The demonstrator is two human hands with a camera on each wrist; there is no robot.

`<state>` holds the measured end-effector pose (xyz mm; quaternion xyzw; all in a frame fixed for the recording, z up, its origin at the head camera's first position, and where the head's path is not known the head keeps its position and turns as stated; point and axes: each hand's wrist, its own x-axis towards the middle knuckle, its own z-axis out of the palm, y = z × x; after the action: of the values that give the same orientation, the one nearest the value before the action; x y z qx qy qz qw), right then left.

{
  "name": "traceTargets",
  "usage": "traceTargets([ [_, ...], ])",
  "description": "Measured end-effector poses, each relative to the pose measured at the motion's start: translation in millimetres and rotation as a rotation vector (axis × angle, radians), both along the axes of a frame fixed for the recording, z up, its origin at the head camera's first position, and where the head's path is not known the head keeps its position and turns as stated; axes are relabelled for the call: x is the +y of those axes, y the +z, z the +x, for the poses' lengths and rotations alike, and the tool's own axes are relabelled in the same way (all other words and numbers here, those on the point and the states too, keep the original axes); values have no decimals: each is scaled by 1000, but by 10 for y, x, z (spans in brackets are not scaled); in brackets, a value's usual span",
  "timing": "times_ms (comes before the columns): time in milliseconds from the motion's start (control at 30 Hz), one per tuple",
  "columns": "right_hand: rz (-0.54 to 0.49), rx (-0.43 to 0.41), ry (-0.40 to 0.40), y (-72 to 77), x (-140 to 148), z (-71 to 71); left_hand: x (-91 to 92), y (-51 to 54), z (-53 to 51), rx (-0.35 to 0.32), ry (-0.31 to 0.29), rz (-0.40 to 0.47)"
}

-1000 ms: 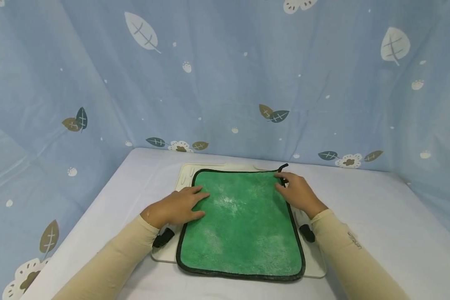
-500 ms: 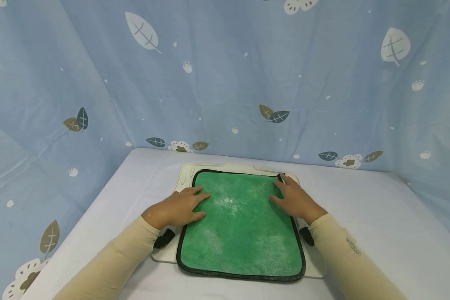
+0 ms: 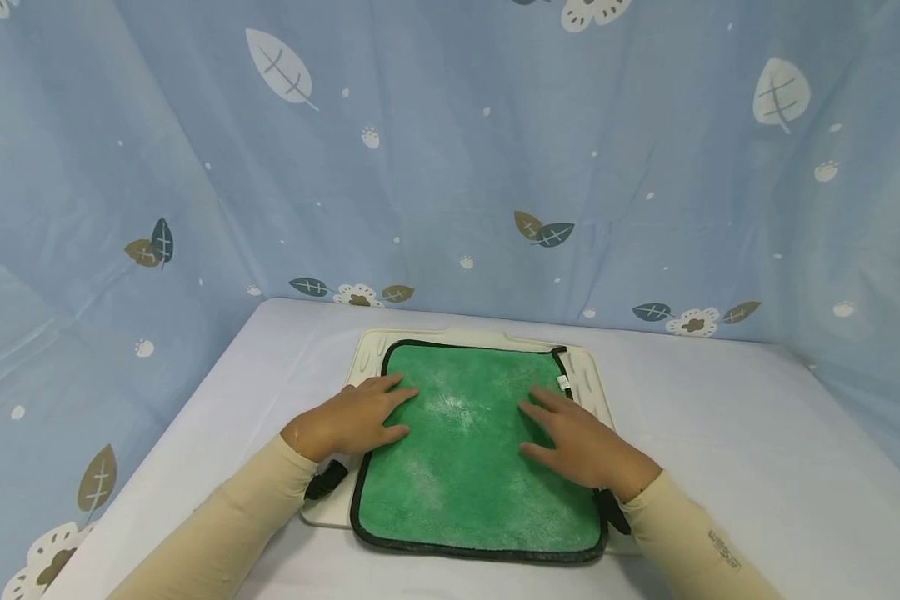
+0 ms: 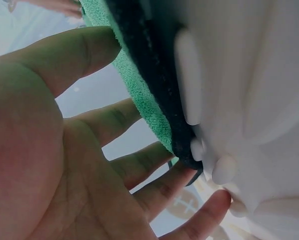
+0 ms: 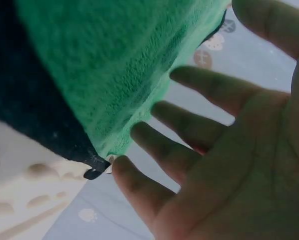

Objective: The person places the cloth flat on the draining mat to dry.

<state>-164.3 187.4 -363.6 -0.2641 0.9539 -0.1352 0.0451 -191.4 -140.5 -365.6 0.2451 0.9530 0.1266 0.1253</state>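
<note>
A green towel [image 3: 465, 467] with a black border lies spread flat over a cream board [image 3: 363, 358]. My left hand [image 3: 352, 417] rests at the towel's left edge, fingers spread, thumb and fingertips on the cloth. In the left wrist view the left fingers [image 4: 154, 192] reach across the black border, and the little finger meets the board. Over the right half of the towel is my right hand [image 3: 581, 437], its fingers extended and apart. The right wrist view shows the right fingers [image 5: 164, 150] straight near the green pile, holding nothing; contact there is hard to tell.
A small white tag [image 3: 563, 382] and a black loop [image 3: 560, 349] sit at the towel's far right corner. The board lies on a white-covered table [image 3: 705, 433]. Blue patterned curtain [image 3: 450, 167] stands behind and at the sides.
My right hand has left the towel's far right corner and come nearer over the cloth. The corner loop, raised earlier, now lies lower. My left hand stays in place.
</note>
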Motion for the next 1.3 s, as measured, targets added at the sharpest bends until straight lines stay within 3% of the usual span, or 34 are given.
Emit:
traceTargets([
  [267, 6, -95, 16, -38, 20, 94, -12, -27, -1, -6, -8, -2],
  [567, 3, -87, 36, -86, 29, 64, -34, -23, -24, -27, -4, 14],
  [700, 10, -83, 45, -115, 25, 44, -9, 3, 15, -38, -11, 11],
  [833, 14, -82, 42, -114, 7, 18, 47, 46, 86, -49, -58, 11],
  [1067, 19, -77, 51, -66, -8, 7, 107, 91, 169, -120, -94, 31],
  [1300, 22, -75, 49, -38, -51, 17, 107, 120, 185, -81, -92, -16],
])
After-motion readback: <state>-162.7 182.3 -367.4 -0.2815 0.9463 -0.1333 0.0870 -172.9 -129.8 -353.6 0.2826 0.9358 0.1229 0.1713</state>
